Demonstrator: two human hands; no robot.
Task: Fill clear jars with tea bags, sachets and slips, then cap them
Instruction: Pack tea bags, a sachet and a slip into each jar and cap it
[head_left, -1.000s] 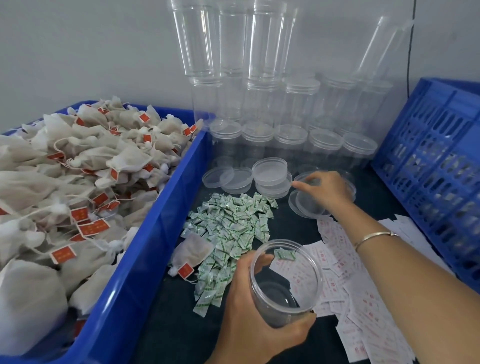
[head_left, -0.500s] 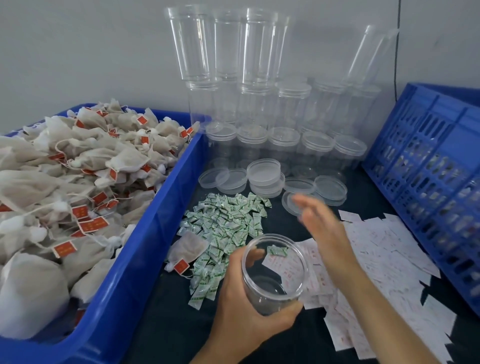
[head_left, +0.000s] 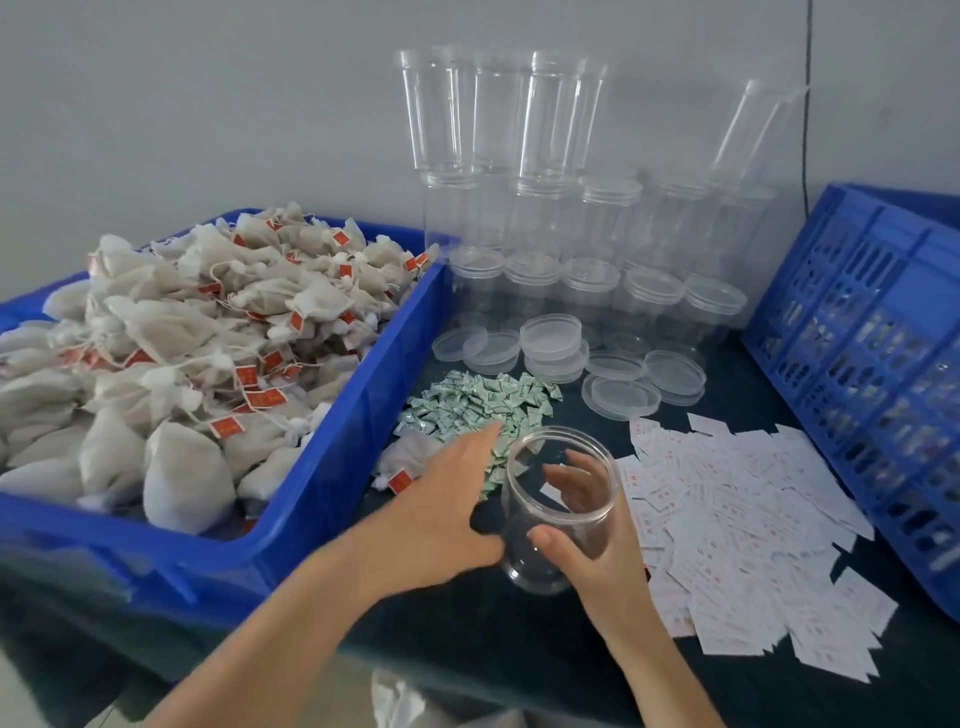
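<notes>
- Grey wall (head_left: 208, 104) behind; dark cloth-covered tabletop (head_left: 519, 649) carries all items.
- Left hand (head_left: 441, 499): arm reaches forward from the lower left, palm down, fingers straight and together, grip open and holding nothing; fingertips lie over the near edge of the sachet heap.
- Right hand (head_left: 587, 551): grip closed round the jar, thumb on the near wall, fingers visible through the far wall.
- Clear round plastic jar (head_left: 524, 509): uncapped, tilted towards the camera, just right of the left hand, between sachets and slips. One white slip seems to show through its wall.
- Small green-and-white sachets (head_left: 478, 405): loose heap, centre.
- White paper slips with red print (head_left: 737, 499): spread at right.
- Beige tea bags with red tags (head_left: 182, 353): heaped in a solid blue plastic bin (head_left: 337, 467), left; one loose tea bag (head_left: 410, 457) beside the sachets.
- Clear round lids (head_left: 550, 338): scattered and stacked behind the sachets.
- Stacked clear jars (head_left: 571, 234): against the wall.
- Blue lattice crate (head_left: 872, 364): far right.
</notes>
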